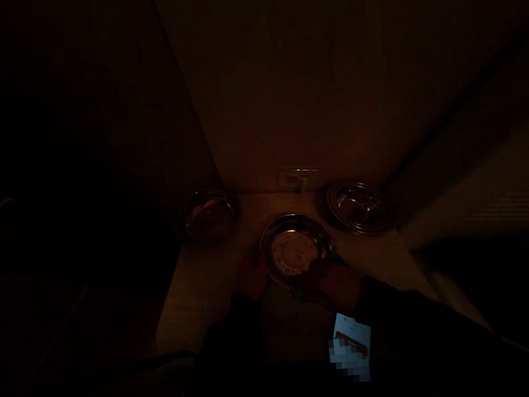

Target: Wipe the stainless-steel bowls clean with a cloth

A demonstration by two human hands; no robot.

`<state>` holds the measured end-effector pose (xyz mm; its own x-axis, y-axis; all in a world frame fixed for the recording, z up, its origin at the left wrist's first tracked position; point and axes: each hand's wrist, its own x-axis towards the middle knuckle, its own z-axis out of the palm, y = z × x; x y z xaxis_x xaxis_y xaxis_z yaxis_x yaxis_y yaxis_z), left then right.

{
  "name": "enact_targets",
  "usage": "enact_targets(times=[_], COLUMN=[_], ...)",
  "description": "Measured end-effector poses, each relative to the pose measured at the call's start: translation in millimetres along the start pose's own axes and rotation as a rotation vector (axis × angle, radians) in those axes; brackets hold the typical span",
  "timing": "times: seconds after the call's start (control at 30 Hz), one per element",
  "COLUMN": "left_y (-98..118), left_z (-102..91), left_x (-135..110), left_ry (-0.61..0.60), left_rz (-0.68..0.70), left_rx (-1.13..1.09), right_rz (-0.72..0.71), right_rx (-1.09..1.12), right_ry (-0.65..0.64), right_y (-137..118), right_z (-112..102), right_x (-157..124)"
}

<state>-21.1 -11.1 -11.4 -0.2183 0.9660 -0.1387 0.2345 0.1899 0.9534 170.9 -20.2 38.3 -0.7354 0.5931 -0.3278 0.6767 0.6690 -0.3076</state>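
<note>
The view is very dark. A round, shiny metal plate (294, 250) with a raised rim and a spotted or smeared bottom lies in the middle of the small table. My left hand (253, 277) grips its left rim, with the thumb near the edge. Over the near right part of the plate is my right hand (331, 282), its fingers bent around a dark, crumpled piece that looks like a cloth (296, 289). Shadow hides most of that piece and the fingertips.
One metal dish (210, 220) stands at the back left of the wooden table (194, 296). Stacked metal plates (358, 207) are at the back right. A wall socket (299, 177) with a plug sits behind. Below my right wrist glows a bright bluish rectangle (353, 328), partly blurred out.
</note>
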Motion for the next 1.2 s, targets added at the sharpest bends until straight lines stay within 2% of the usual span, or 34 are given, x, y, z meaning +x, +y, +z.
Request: enact_targets(times=[0.27, 0.53, 0.83, 1.07, 1.2], left_y=[0.1, -4.1, 3.2, -2.9, -0.7], left_z=[-1.1, -4.4, -3.5, -7.7, -7.0], left_x=[0.7, 6.6, 8.1, 16.6, 15.8], left_ry=[0.021, -0.018, -0.018, -0.042, 0.015], left_rz=[-0.017, 0.025, -0.013, 0.028, -0.024], left_rx=[0.06, 0.005, 0.045, 0.023, 0.036], right_rz=[0.076, -0.025, 0.052, -0.048, -0.051], right_rx=[0.01, 0.01, 0.009, 0.037, 0.029], right_ry=[0.052, 0.014, 0.002, 0.034, 0.072], right_y=[-24.9, 0.7, -26.2, -3.6, 0.7], right_z=[4.2, -2.7, -1.5, -1.9, 4.6], right_x=[28.8, -6.5, 22.5, -3.6, -5.5])
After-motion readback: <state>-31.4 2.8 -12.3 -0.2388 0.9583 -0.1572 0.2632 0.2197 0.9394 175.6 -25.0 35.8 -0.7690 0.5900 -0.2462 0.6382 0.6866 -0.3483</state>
